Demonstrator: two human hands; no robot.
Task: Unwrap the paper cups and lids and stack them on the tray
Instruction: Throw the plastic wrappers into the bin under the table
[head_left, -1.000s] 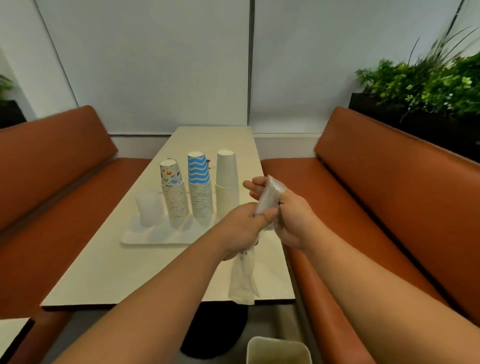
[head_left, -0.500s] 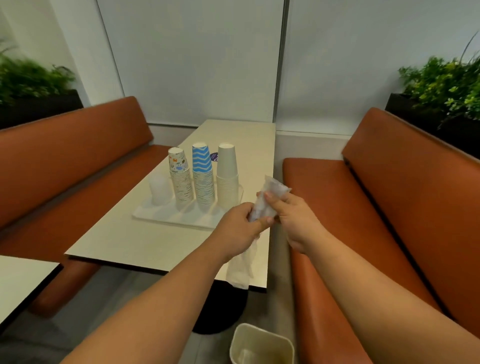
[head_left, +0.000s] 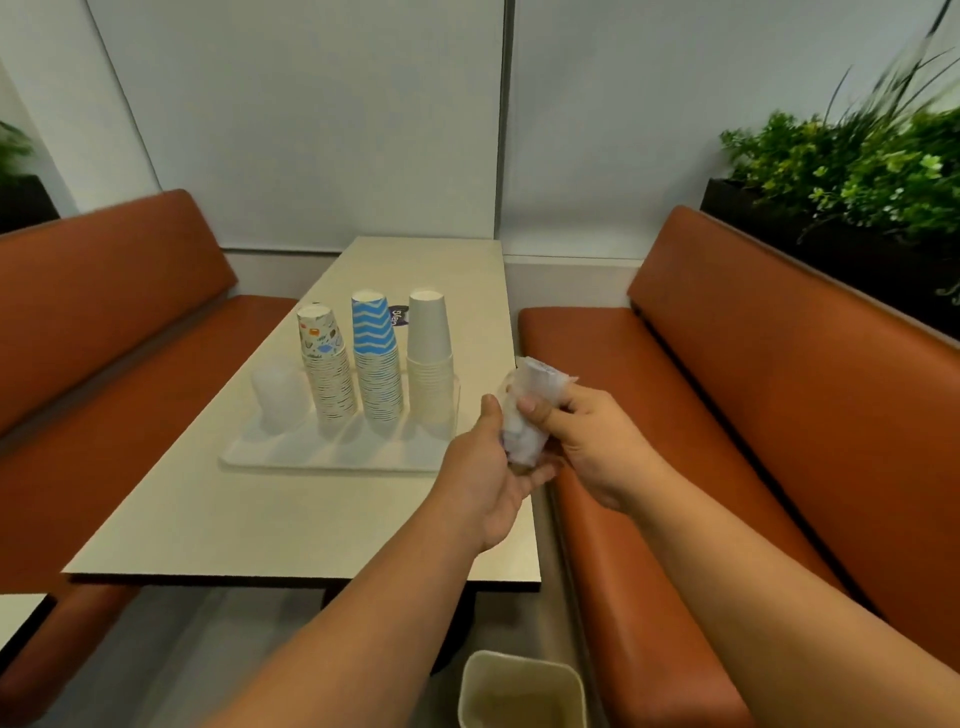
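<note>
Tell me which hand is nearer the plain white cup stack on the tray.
Left. The left hand sits just right of the white cup stack, near the tray's right end; the right hand is farther right, past the table edge.

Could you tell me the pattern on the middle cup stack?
Blue and white zigzags on the middle cup stack, head view.

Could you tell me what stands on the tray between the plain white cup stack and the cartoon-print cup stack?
The blue zigzag cup stack, seen in the head view.
</note>
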